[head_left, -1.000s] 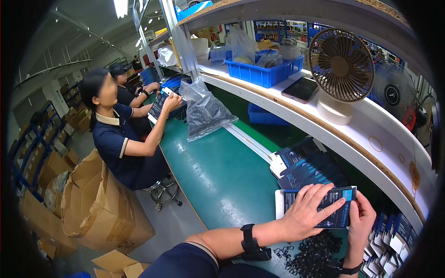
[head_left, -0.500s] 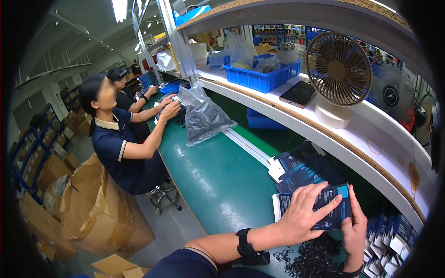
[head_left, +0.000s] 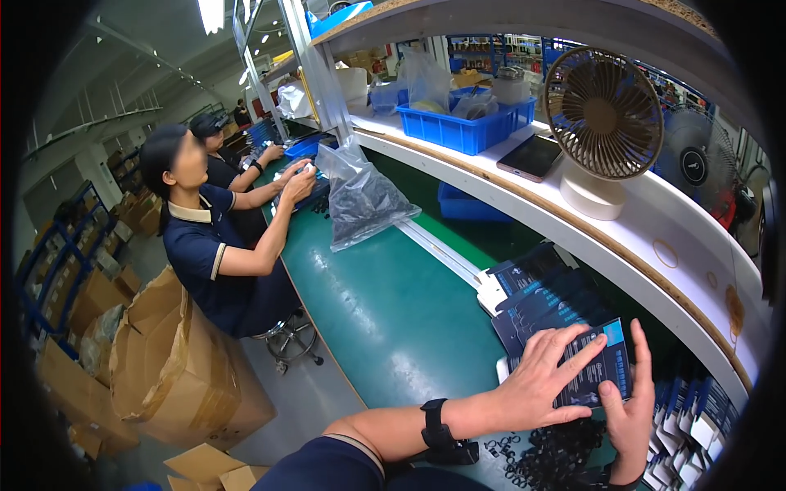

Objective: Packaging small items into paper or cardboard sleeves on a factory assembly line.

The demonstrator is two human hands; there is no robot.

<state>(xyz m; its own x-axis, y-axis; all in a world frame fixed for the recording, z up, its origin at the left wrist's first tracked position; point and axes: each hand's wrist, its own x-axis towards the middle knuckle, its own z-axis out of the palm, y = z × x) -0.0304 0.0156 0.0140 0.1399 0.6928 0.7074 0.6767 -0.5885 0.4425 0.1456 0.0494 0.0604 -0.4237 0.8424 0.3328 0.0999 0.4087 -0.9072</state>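
Observation:
A flat dark-blue printed box (head_left: 620, 360) with a light-blue corner lies tilted under both my hands. Across its face spreads my left hand (head_left: 544, 375), fingertips near the top edge and thumb by the lower edge. My right hand (head_left: 630, 409) grips its right end, thumb on the front and fingers stretched up along the side. Just behind lie several overlapping boxes (head_left: 548, 299) of the same kind, some with white ends showing. Below my hands is a pile of small black clip-like rings (head_left: 553, 458) on the green tabletop (head_left: 352, 319).
More boxes with white flaps (head_left: 684, 442) stand at the right. A shelf above holds a fan (head_left: 603, 114), a phone (head_left: 530, 157) and a blue bin (head_left: 467, 132). Beyond sits a clear bag of black parts (head_left: 368, 204). Two people work at the left, beside a large carton (head_left: 192, 372).
The box in my hands tilts slightly more, its right end rising. My hands shift a little right with it. The nearest co-worker's hands move slightly.

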